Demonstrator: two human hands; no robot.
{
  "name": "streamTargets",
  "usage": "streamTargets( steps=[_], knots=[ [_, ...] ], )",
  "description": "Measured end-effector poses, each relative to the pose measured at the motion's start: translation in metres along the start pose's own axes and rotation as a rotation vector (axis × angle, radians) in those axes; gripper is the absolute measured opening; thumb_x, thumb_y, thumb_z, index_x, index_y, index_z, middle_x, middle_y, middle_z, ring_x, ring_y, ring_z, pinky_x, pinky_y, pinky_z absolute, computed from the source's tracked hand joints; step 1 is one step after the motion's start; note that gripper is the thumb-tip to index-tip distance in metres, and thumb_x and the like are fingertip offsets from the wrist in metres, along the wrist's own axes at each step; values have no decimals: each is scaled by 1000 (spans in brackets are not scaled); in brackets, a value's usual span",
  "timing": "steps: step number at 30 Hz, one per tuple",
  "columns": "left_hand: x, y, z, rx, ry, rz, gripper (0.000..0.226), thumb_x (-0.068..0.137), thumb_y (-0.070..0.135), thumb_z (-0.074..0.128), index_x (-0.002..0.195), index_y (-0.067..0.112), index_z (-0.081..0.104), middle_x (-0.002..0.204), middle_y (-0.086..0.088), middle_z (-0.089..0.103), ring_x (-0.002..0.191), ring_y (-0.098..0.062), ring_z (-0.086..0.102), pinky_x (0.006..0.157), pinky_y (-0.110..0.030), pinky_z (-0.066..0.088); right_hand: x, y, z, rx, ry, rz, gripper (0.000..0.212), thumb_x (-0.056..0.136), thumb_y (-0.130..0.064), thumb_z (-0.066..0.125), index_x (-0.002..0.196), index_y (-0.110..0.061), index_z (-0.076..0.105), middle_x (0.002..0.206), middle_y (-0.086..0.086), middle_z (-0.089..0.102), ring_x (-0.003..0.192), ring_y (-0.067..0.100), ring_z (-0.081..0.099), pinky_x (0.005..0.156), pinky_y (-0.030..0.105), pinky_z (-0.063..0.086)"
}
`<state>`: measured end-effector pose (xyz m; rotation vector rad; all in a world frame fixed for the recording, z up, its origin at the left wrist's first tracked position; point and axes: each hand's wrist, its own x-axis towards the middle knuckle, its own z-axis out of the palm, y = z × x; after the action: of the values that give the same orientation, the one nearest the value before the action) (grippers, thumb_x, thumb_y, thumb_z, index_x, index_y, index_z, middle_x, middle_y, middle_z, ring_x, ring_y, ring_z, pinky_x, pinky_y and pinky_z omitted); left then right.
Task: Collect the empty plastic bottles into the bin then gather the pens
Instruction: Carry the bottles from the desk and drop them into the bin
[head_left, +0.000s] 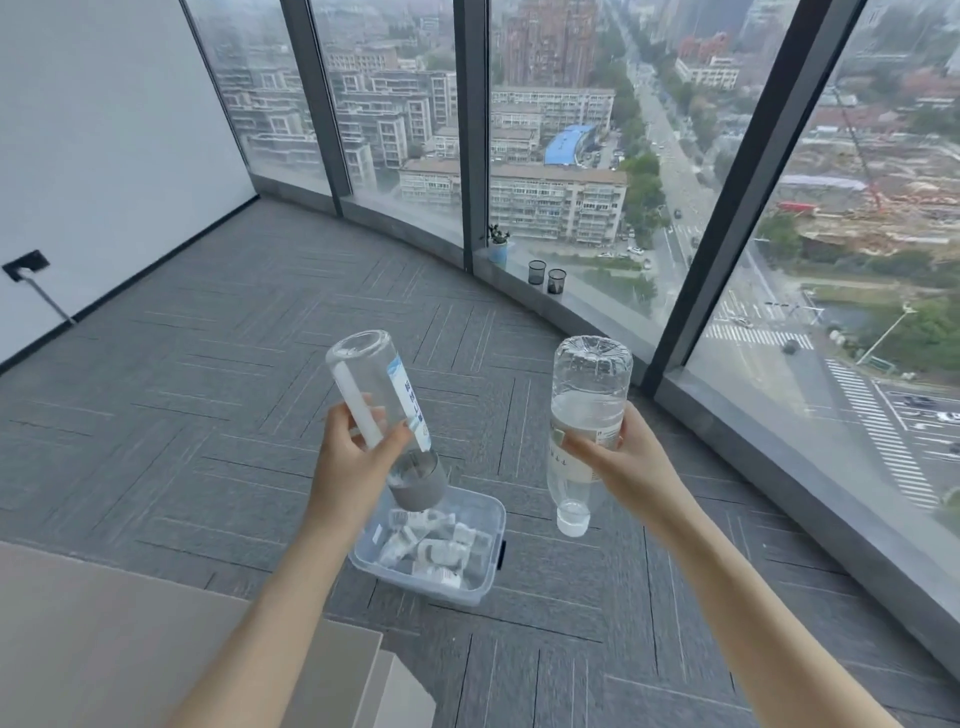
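Each hand's fingers curl round an upturned bottle, the left hand (358, 457) holding its bottle (384, 415) above the bin (483, 561), but the right bottle (584, 431), beside the rim, may land on the floor if released.

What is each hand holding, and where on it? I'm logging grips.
Left hand grips a bottle mid-body, cap down. Right hand grips another bottle mid-body, also cap down.

bottles (422, 545) in bin (488, 512), cups (546, 276) on sill (597, 306)
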<state>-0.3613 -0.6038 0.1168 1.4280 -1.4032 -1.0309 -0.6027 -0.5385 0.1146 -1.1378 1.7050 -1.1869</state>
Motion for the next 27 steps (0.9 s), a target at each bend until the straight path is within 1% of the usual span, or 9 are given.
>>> streamTargets(
  steps=[4,7,10,14,16,18,20,23,27],
  knots=[
    [37,-11,13,5,-37,-25,41,84,27,66,119,20,46,117,3,57,95,8,50,70,-14,38,37,9,4,4,-7,38,39,77,-34,73,110,-34,53,108,-10,64,98,2,61,87,30,51],
    [64,-23,21,27,-40,-66,38,84,25,65,116,23,46,118,1,57,95,7,50,70,-15,38,74,18,11,-14,-39,58,43,77,-34,73,114,-30,52,109,-11,63,97,-1,60,80,24,49],
    [89,-32,26,67,30,-116,36,85,26,64,114,27,43,116,4,57,94,5,51,68,-14,37,120,23,26,-52,-122,70,48,78,-35,73,119,-28,50,111,-11,62,97,-2,59,77,21,47],
    [121,-47,32,66,157,-194,44,85,27,64,124,22,43,117,6,55,103,-9,52,67,-14,37,187,28,52,-100,-292,55,50,79,-36,72,122,-26,48,112,-11,60,97,-3,57,76,19,46],
    [136,-51,38,42,229,-230,44,85,26,63,124,22,43,118,5,54,99,-5,53,68,-14,38,218,31,64,-125,-376,45,51,78,-36,72,123,-26,48,114,-10,61,99,1,59,81,23,49],
    [147,-57,45,11,283,-278,41,86,26,63,122,24,43,114,7,53,95,3,50,68,-14,38,244,36,74,-154,-451,60,53,78,-37,72,123,-26,48,114,-10,61,100,3,59,83,26,50],
    [155,-64,53,1,314,-311,38,86,26,63,117,27,43,109,10,54,95,2,51,70,-14,38,263,44,85,-177,-525,80,51,77,-37,72,121,-28,47,113,-11,61,98,1,59,83,25,50],
    [163,-80,63,-28,363,-373,34,85,25,65,112,28,45,103,15,55,95,2,53,69,-15,39,282,59,101,-230,-630,118,54,74,-43,72,120,-31,47,111,-14,61,97,1,60,86,30,51],
    [178,-116,74,-80,424,-475,34,85,26,65,113,27,45,101,16,54,92,3,52,66,-14,38,304,84,127,-308,-719,144,52,75,-44,72,117,-32,44,104,-21,56,93,-5,55,74,22,46]
  ],
)
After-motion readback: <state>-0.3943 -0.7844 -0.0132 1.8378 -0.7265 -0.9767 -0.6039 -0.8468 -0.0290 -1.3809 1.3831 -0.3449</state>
